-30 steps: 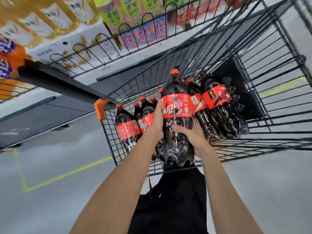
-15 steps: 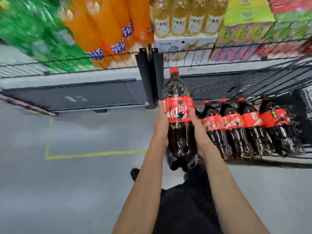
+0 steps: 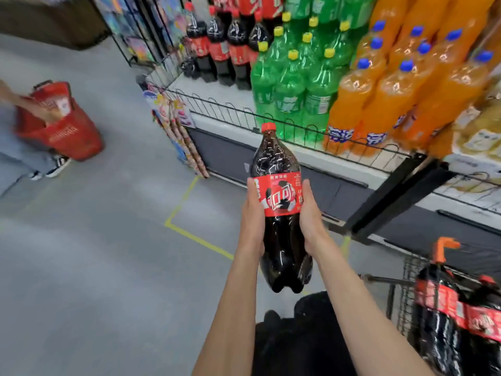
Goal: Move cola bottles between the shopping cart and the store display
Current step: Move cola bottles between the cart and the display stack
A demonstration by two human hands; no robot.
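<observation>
Red plastic shopping basket at far left, carried by another shopper, near the walking line; collision possible if the carry swings wide. Centre: large dark cola bottle with red cap and red label held upright in mid-air over grey floor, in front of the display's black wire rail. Left hand and right hand press opposite sides, fingers wrapped on the label band. Slick film, heavy bottle: could slide down through the grip. Base may clip the rail on lifting. Right: shelved cola bottles, green then orange bottles; wire cart low right, holding more cola.
</observation>
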